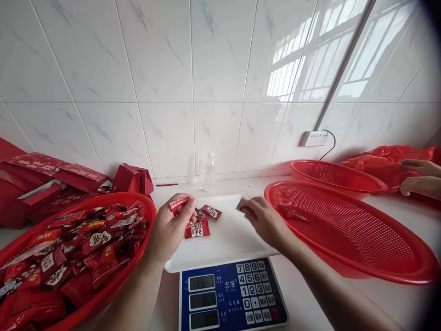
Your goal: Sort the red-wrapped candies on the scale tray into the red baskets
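My left hand (174, 225) is closed on a red snack packet (179, 205), pinched between thumb and fingers over the left part of a white weighing tray (227, 243). Beside it on the tray lie several small red packets (197, 229) with white printed labels. My right hand (264, 219) hovers at the tray's right side, its fingertips closed on a small packet (240, 203) whose pale edge pokes out; the rest is hidden. In front of the tray sits the scale's blue keypad panel (229, 294) with three displays.
At left a red basket (151, 209) is heaped with packets, with red cardboard boxes (79, 177) behind. A red basket (344, 239) holding a packet stands right, another (339, 177) behind it. A clear bottle (209, 172) stands by the wall. Another person's hands (420, 177) touch red bags (382, 163).
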